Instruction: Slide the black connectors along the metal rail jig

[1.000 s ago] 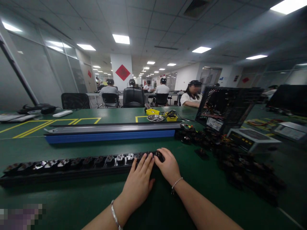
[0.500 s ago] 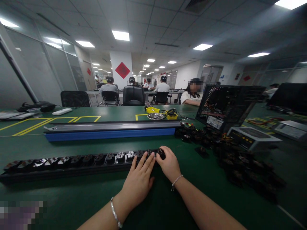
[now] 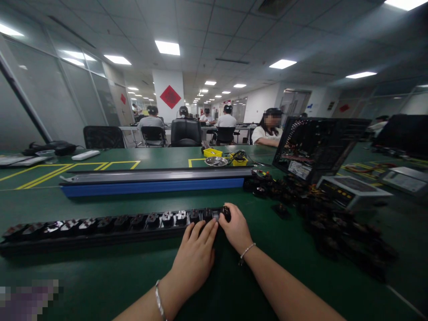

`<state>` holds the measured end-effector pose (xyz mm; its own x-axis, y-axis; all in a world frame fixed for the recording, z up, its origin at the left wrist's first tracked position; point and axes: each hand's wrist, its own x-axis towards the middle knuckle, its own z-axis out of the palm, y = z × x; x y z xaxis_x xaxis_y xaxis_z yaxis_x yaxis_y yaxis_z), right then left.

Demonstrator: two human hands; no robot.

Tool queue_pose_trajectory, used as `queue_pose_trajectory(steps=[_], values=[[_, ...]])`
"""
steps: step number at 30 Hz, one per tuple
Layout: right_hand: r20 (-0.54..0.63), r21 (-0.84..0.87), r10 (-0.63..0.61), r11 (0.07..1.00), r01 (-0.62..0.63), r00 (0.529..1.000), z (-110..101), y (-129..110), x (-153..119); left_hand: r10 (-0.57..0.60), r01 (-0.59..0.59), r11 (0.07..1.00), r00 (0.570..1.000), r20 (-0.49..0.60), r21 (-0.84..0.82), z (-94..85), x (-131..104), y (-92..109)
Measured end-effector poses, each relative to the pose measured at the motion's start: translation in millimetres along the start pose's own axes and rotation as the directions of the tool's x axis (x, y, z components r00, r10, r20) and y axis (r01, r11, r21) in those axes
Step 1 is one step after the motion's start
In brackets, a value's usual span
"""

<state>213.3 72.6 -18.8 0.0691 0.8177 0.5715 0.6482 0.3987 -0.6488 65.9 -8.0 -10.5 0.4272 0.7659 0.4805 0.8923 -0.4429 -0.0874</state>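
Observation:
A long black rail (image 3: 100, 240) lies across the bench in front of me, with a row of small black modules (image 3: 152, 219) seated along it, some with shiny tops. At its right end my right hand (image 3: 235, 227) grips one black module (image 3: 225, 213) between thumb and fingers. My left hand (image 3: 195, 254) is open, its fingers stretched out and the tips resting at the rail's near edge, just left of that module. Part of the rail is covered by these fingers.
Behind the rail lies a long metal channel with a blue side (image 3: 154, 186). To the right, loose black modules (image 3: 341, 232) are heaped beside a power supply (image 3: 352, 191) and an open computer case (image 3: 317, 147). A metal dish (image 3: 216, 161) and yellow bins (image 3: 212, 153) stand farther back.
My left hand has drawn back toward me, uncovering modules near the rail's right end. The right hand keeps its grip on the end module.

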Motion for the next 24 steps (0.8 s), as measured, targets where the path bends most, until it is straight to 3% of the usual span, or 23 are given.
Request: queue_pose_trajectory(steps=[10,24], values=[[0.059,0.081,0.011,0.997,-0.016,0.998,-3.9,4.9,3.9,-0.011,0.012,0.999,1.000,0.026,-0.040,3.7,0.3,-3.9],[0.026,0.068,0.005,0.998,-0.007,1.000,-5.6,3.3,4.1,-0.026,0.031,0.996,0.998,0.054,-0.088,1.8,2.5,-3.9]])
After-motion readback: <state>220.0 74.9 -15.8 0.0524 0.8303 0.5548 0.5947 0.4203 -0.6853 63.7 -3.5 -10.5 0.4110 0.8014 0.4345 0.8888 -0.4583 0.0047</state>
